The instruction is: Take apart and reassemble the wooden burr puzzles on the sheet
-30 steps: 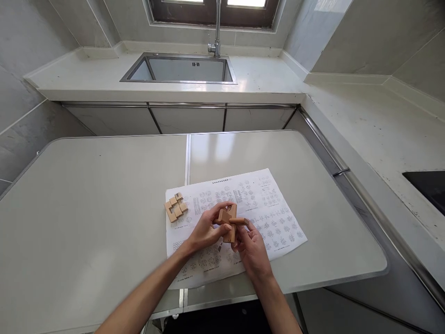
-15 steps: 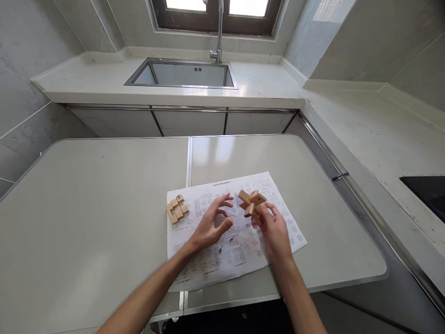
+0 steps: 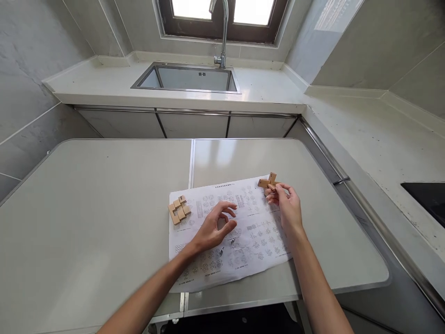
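Note:
My right hand (image 3: 287,204) pinches a wooden interlocking puzzle (image 3: 269,182) of crossed light-brown bars by its near side, at the far right corner of a printed paper sheet (image 3: 253,250). Fingers cover part of this puzzle. Over the middle of the sheet, my left hand (image 3: 217,227) holds nothing, its fingers curved and the thumb apart from them. A second wooden piece (image 3: 179,210), made of joined blocks with a dark mark on one, lies on the sheet's left edge. Small diagrams and lines of text cover the paper.
The sheet lies on a pale folding table (image 3: 104,208) with a metal seam (image 3: 192,162) down its middle. Beyond stand a white counter (image 3: 271,88), a steel sink (image 3: 187,78) and a tap (image 3: 222,46). Another counter (image 3: 382,134) with a black hob (image 3: 426,197) runs along the right.
My right hand has carried the crossed-bar puzzle right and away from me, to the sheet's far right corner, turning it. My left hand stays nearly in place. The view has shifted slightly.

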Demonstrator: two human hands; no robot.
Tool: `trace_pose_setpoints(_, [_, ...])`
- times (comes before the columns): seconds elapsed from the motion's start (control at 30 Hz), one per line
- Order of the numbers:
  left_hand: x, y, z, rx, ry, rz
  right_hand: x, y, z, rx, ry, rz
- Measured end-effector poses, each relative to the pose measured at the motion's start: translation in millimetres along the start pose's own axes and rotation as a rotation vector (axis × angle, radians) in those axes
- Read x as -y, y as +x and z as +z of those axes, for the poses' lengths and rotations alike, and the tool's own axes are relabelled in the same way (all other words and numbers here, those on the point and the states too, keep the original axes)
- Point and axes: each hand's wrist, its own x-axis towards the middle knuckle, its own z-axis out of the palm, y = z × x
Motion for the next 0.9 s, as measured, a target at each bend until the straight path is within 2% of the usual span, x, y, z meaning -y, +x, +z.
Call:
trace_pose_setpoints(0.2, [-4,0,0,0.016,0.017,-0.023,-2,13,2,0.005,-0.031,0.009])
trace_pose_setpoints(0.37, [-8,0,0,0.026,0.038,-0.026,6,4,3,0.026,-0.066,0.024])
trace_pose_setpoints(0.6, [-10,0,0,0.039,0.04,-0.04,12,-48,1,-0.018,-0.113,-0.082])
trace_pose_setpoints(0.9, [-11,1,1,0.035,0.082,-0.047,-19,-115,-18,0.224,-0.338,-0.003])
